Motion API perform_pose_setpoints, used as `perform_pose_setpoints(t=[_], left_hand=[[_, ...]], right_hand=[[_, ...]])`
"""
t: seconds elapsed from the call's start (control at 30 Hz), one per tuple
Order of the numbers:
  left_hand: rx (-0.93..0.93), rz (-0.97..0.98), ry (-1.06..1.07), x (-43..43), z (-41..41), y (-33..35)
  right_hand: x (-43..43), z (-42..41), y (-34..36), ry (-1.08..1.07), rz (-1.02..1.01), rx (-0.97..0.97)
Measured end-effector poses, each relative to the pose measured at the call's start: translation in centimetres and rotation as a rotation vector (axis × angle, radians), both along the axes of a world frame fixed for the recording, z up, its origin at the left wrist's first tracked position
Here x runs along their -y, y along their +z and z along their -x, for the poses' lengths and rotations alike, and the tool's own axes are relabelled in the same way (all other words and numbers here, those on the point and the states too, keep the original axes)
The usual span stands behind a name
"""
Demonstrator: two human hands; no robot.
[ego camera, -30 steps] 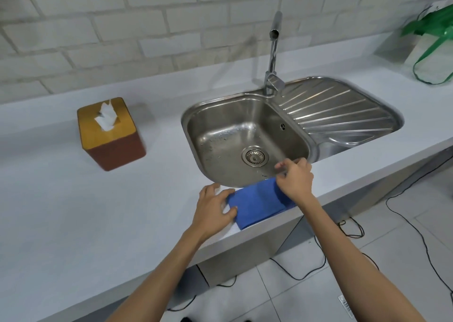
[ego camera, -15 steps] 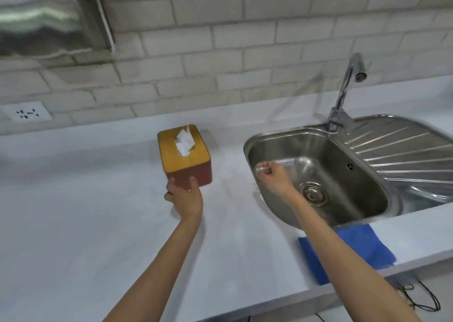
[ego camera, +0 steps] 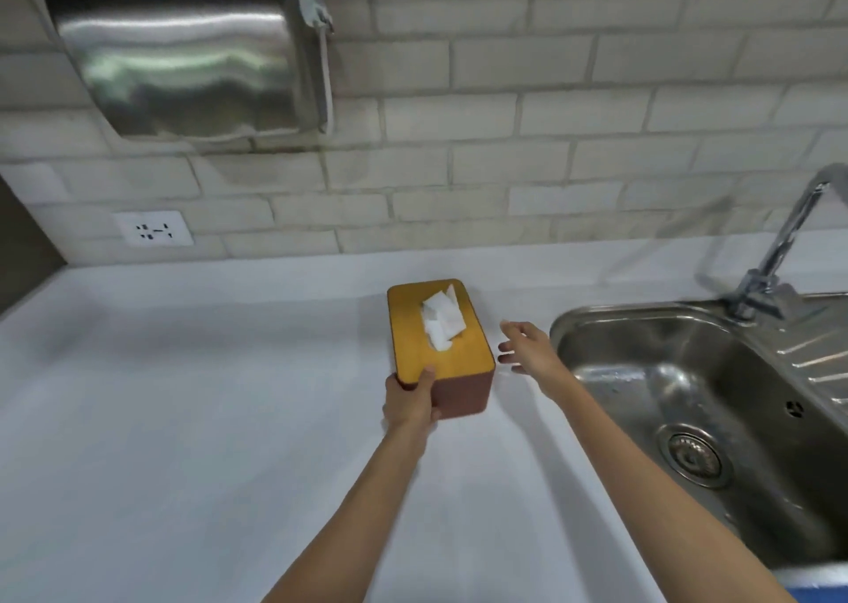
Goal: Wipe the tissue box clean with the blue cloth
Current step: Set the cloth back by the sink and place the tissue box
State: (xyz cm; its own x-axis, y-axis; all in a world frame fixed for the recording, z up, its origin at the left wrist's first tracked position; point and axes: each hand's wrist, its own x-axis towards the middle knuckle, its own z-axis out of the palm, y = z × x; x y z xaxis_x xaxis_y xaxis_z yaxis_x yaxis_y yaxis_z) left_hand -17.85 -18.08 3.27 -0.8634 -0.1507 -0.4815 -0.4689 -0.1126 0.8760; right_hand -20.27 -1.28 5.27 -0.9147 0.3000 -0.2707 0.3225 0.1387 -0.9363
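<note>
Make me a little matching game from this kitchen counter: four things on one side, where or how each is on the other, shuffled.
Things:
1. tissue box
2. left hand
3. right hand
4. tap

States:
A. open, fingers spread, touching nothing
B. standing at the back rim of the sink
C. gripping the box's near corner
D. yellow top, white tissue sticking out

Pairs: 1-D, 2-C, 3-A, 4-B

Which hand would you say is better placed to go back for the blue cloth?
Right, probably. The right hand is open and empty, while the left hand grips the tissue box. The blue cloth lies on the right.
</note>
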Motion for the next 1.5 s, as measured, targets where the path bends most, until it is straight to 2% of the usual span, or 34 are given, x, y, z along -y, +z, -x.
perform_pose_setpoints(t=[0.1,0.17,0.3,0.37,0.47,0.83,1.13,1.5], left_hand=[[0.011,-0.059,-0.132,3.3,2.1,0.3],[0.002,-0.022,-0.181,5.6,4.2,0.6],[-0.07,0.184,0.023,8.7,9.3,0.6],[-0.057,0.179,0.125,9.3,11.2,0.6],[-0.092,0.169,0.165,9.4,13.4,0.6],[-0.199,0.264,0.052,8.5,18.9,0.7],[-0.203,0.202,-0.017,8.6,21.3,0.4],[-0.17,0.161,-0.143,9.1,22.6,0.2]], right_hand=[[0.2,1.9,-0.3,-0.042,0.016,0.009],[0.2,3.1,-0.4,-0.074,0.038,0.011],[0.6,5.3,-0.7,-0.043,0.102,0.067],[1.2,6.2,-1.0,0.007,0.125,0.093],[2.1,7.4,-1.8,0.039,0.086,0.073],[4.3,10.7,-2.8,0.048,0.016,-0.003],[5.0,12.7,-2.8,0.022,-0.088,-0.03],[5.1,13.1,-2.5,0.026,-0.087,-0.012]])
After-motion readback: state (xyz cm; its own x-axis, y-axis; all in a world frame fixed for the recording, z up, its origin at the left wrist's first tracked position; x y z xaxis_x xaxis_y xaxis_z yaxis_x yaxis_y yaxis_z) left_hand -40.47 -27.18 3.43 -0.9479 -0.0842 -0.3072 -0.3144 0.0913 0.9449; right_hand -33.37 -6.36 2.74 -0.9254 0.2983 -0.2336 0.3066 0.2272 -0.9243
